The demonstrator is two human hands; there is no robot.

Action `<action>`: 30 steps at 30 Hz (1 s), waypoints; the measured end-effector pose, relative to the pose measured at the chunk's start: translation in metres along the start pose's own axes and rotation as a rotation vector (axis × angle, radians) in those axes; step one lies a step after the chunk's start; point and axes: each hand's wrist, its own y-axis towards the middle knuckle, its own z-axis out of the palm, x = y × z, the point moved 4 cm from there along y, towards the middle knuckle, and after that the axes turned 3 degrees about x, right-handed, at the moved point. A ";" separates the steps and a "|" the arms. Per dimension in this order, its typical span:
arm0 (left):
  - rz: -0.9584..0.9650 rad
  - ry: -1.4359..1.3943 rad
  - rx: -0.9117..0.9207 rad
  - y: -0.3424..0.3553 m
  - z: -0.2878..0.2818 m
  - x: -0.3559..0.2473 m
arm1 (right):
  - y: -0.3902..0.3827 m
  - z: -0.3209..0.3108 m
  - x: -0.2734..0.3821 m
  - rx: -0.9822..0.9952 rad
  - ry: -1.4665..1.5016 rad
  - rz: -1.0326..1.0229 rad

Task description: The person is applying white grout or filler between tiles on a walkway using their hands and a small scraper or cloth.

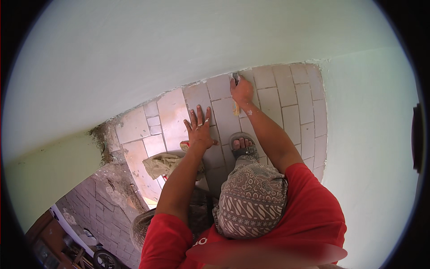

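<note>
My left hand (200,133) lies flat on the floor tiles (225,110) with its fingers spread, whitish smears on them. Farther out, my right hand (242,91) is closed around a scraper (235,76). Its grey blade end points to the foot of the pale green wall (179,49), and a yellowish handle end shows below the fist. Whether the blade touches the wall I cannot tell. Beside my left forearm a crumpled khaki cloth (162,165) rests on the tiles. A small red and yellow object (184,145), partly hidden, sits by my left wrist.
Another pale wall (367,134) closes off the right side. My sandalled foot (243,143) stands between my arms. Crumbled mortar (105,145) lies at the wall's left corner. At lower left are a lower paved area (101,210) and a wheel (106,259).
</note>
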 end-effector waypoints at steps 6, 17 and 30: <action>0.037 -0.034 -0.056 0.004 0.003 -0.001 | -0.007 0.008 0.013 -0.055 -0.038 0.031; 0.224 -0.087 -0.162 0.008 0.015 0.015 | -0.010 -0.009 -0.069 0.065 0.282 0.053; -0.029 -0.188 -0.175 0.001 0.012 0.041 | -0.072 0.009 0.015 0.153 -0.122 -0.464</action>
